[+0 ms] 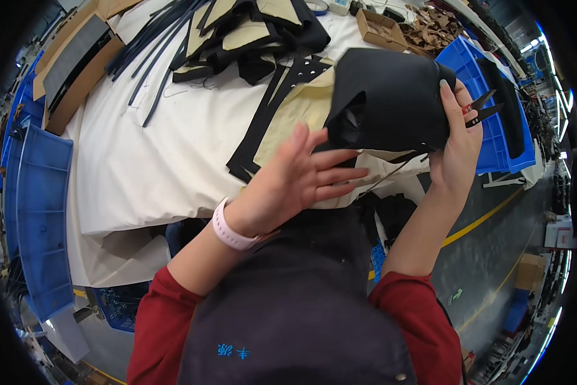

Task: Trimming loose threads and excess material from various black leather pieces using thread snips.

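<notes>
A black, smooth, curved piece (391,96) with a dark opening at its lower left is held up over the table's near right edge. My right hand (458,128) grips its right side with the thumb on top, and also holds small dark-bladed snips (486,115) with red and black handles, blades pointing right. My left hand (311,167) is open, fingers spread, just below and left of the black piece. Behind them lie cream padded material (282,125) and flat black pieces with holes (256,147). Whether my left fingertips touch any of these I cannot tell.
A white-covered table (141,173) holds dark strips (153,77), black and cream pieces (250,32) and cardboard boxes (378,29). Blue plastic bins stand left (41,218) and right (503,147). A floor with yellow lines (487,256) shows at lower right.
</notes>
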`<state>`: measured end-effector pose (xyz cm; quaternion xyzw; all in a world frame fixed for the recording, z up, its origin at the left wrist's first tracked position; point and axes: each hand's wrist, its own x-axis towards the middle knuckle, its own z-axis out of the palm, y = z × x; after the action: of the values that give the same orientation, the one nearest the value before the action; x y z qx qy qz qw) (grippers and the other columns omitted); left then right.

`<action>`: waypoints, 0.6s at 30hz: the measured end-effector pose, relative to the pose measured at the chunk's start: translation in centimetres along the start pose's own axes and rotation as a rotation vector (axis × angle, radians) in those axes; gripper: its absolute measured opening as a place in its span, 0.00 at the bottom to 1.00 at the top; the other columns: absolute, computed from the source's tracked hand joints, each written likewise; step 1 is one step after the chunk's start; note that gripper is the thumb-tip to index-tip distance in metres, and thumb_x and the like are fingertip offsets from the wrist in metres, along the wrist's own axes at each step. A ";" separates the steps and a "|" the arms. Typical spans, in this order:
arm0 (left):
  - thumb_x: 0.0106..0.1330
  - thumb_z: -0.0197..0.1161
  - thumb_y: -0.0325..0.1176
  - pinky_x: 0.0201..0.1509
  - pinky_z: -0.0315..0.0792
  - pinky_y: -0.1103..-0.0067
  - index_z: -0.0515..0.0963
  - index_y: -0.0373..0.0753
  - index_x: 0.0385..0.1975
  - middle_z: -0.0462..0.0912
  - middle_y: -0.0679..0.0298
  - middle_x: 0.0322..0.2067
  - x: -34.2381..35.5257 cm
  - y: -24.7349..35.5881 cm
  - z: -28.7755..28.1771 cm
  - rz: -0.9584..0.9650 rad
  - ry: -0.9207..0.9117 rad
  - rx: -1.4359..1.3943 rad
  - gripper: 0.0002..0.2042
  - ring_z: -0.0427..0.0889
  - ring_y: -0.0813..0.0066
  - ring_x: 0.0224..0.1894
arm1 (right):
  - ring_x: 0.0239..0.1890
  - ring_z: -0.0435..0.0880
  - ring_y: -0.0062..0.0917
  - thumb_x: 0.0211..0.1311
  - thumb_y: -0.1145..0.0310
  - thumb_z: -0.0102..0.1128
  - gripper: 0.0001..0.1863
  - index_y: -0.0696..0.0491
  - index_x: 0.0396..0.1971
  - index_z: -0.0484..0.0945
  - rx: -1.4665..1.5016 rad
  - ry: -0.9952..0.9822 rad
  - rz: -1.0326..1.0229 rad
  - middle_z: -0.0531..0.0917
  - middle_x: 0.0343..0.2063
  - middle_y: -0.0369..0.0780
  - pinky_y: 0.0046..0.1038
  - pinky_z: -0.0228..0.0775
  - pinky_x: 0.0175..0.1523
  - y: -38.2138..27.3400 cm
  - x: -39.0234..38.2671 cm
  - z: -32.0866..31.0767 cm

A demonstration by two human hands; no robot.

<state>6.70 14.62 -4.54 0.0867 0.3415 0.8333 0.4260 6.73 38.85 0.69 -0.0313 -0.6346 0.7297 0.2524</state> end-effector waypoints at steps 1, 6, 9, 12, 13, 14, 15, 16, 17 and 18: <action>0.72 0.30 0.73 0.73 0.67 0.62 0.51 0.33 0.75 0.64 0.45 0.71 0.7 0.6 0.1 0.068 -0.145 0.016 0.48 0.69 0.47 0.70 | 0.45 0.85 0.19 0.73 0.71 0.59 0.12 0.59 0.51 0.79 -0.013 -0.009 0.018 0.86 0.44 0.38 0.23 0.77 0.52 -0.2 -0.8 0.9; 0.76 0.38 0.66 0.64 0.75 0.62 0.62 0.33 0.71 0.75 0.51 0.65 0.5 2.6 -0.4 0.069 0.076 -0.112 0.40 0.80 0.56 0.62 | 0.28 0.71 0.07 0.69 0.75 0.63 0.14 0.63 0.51 0.78 -0.143 -0.102 0.039 0.75 0.24 0.26 0.13 0.62 0.36 0.6 -3.7 2.2; 0.76 0.45 0.61 0.60 0.77 0.72 0.68 0.39 0.68 0.84 0.63 0.54 0.6 2.2 -5.3 0.095 -0.132 -0.138 0.34 0.84 0.73 0.54 | 0.25 0.67 0.08 0.60 0.80 0.70 0.08 0.61 0.40 0.85 -0.350 -0.363 -0.122 0.73 0.23 0.26 0.16 0.59 0.32 1.4 -5.3 -1.7; 0.75 0.59 0.46 0.58 0.78 0.74 0.71 0.36 0.65 0.83 0.62 0.53 -0.7 2.4 -3.2 0.255 0.169 -0.021 0.25 0.83 0.72 0.53 | 0.30 0.79 0.12 0.58 0.83 0.70 0.07 0.63 0.37 0.84 -0.204 -0.781 0.065 0.85 0.29 0.33 0.17 0.65 0.34 1.5 -4.6 -3.4; 0.73 0.64 0.39 0.58 0.78 0.75 0.72 0.35 0.63 0.82 0.61 0.52 -1.1 2.3 -3.3 0.338 0.266 0.042 0.23 0.83 0.72 0.54 | 0.30 0.79 0.12 0.58 0.83 0.70 0.07 0.63 0.37 0.84 -0.197 -0.797 0.065 0.85 0.29 0.33 0.17 0.65 0.34 2.1 -4.8 -4.0; 0.69 0.68 0.30 0.59 0.78 0.74 0.72 0.34 0.62 0.81 0.60 0.54 -1.3 2.4 -3.9 0.346 0.227 -0.020 0.24 0.82 0.72 0.54 | 0.30 0.79 0.12 0.59 0.83 0.70 0.07 0.62 0.38 0.85 -0.285 -0.585 0.097 0.85 0.30 0.33 0.16 0.66 0.35 2.8 -5.2 -4.6; 0.69 0.68 0.31 0.56 0.78 0.77 0.73 0.34 0.61 0.83 0.63 0.49 -1.4 2.2 -3.3 0.414 0.242 0.028 0.22 0.83 0.75 0.51 | 0.30 0.79 0.12 0.60 0.82 0.69 0.08 0.62 0.39 0.85 -0.368 -0.372 0.134 0.85 0.30 0.33 0.16 0.66 0.36 3.1 -5.4 -4.8; 0.70 0.66 0.29 0.58 0.77 0.75 0.73 0.34 0.62 0.83 0.61 0.51 -1.6 2.0 -4.1 0.378 0.269 0.074 0.21 0.83 0.73 0.52 | 0.31 0.78 0.11 0.61 0.82 0.70 0.10 0.62 0.43 0.85 -0.482 -0.253 0.165 0.85 0.30 0.31 0.14 0.67 0.38 2.8 -5.0 -4.8; 0.70 0.64 0.26 0.61 0.76 0.74 0.73 0.33 0.62 0.83 0.60 0.53 -1.7 1.7 -5.1 0.339 0.296 0.119 0.21 0.83 0.71 0.54 | 0.31 0.77 0.09 0.61 0.82 0.70 0.10 0.62 0.42 0.85 -0.546 -0.214 0.138 0.84 0.30 0.30 0.14 0.68 0.39 3.2 -4.3 -5.3; 0.70 0.64 0.24 0.59 0.76 0.76 0.76 0.33 0.59 0.84 0.61 0.50 -1.4 1.6 -5.5 0.376 0.247 0.183 0.18 0.83 0.73 0.52 | 0.31 0.77 0.09 0.62 0.81 0.70 0.09 0.62 0.42 0.85 -0.552 -0.181 0.098 0.83 0.30 0.30 0.14 0.68 0.39 3.5 -3.8 -5.7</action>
<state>4.12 10.21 -7.46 0.0846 0.4430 0.8678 0.2086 10.98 42.21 -4.73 -0.0643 -0.8269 0.5405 0.1413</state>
